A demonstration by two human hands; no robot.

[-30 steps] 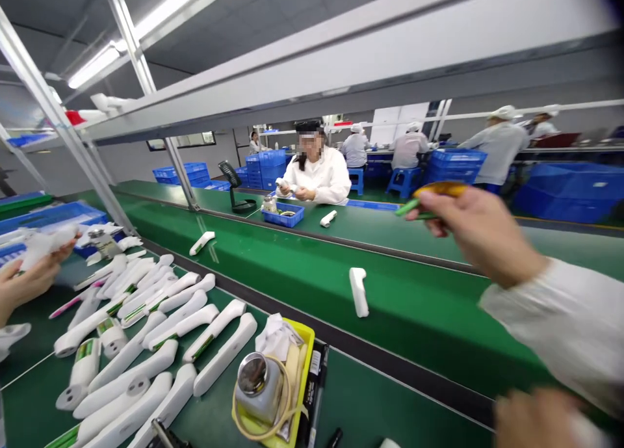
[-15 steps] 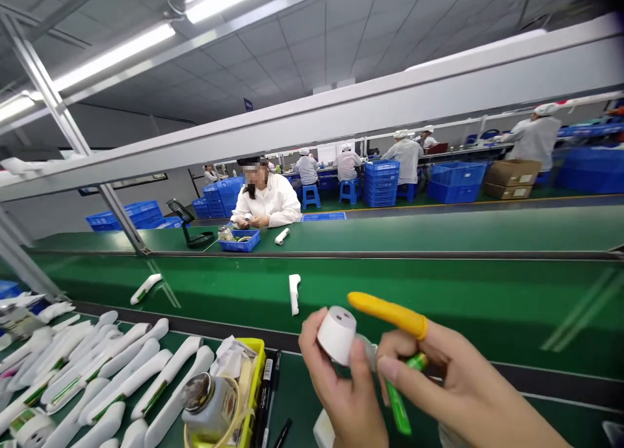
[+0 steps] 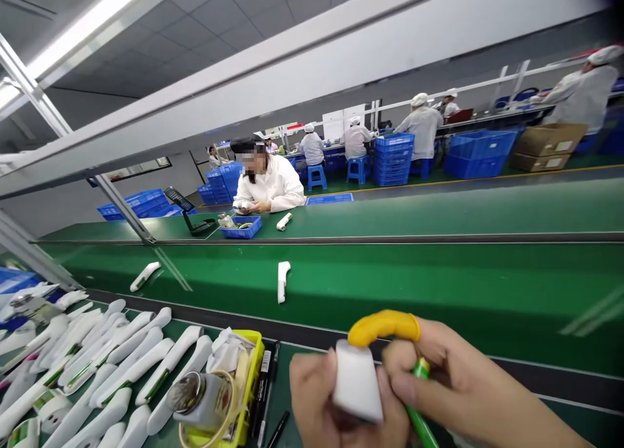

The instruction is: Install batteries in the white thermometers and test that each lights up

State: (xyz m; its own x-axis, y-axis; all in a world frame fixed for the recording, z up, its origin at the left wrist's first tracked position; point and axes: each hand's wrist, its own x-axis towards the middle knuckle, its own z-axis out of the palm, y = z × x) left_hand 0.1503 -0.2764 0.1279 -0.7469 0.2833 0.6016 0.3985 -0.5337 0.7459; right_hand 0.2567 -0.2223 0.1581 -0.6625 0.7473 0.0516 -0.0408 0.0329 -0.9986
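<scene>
A: Qk status, L hand?
B: L hand [image 3: 314,399] wrapped snugly round a white part [image 3: 358,380], fingers on its L side, thumb on its R. Spread only abt as wide as the part. Part's up in mid-air, plain face to us, narrower at top, a bit blurred.
A: And R hand?
B: R hand [image 3: 441,380] just R of the part. Thumb + curled fingers pinch a green stick [image 3: 422,425], slanted, lower end running off the pic. Index w/ yellow finger cover [image 3: 385,326] bends over to the part's top edge; looks like contact, can't be 100% sure.
A: What's L of the grip?
B: Nearest, a black pen [image 3: 279,428]. Then a yellow tray [image 3: 254,373] w/ metal-topped bottle [image 3: 210,399] & crumpled paper [image 3: 225,349]. Farther L, heap of white handhelds [image 3: 131,365], some w/ green showing.
A: Beyond the grip?
B: Green belt [image 3: 414,282] runs across. One white unit [image 3: 281,283] on it, ahead & L of the grip; 2nd unit [image 3: 145,277] well farther L. Past the belt, co-worker [image 3: 273,184] in white sits nr a blue tray [image 3: 244,231], w/ smth in hand, too small to ID.
</scene>
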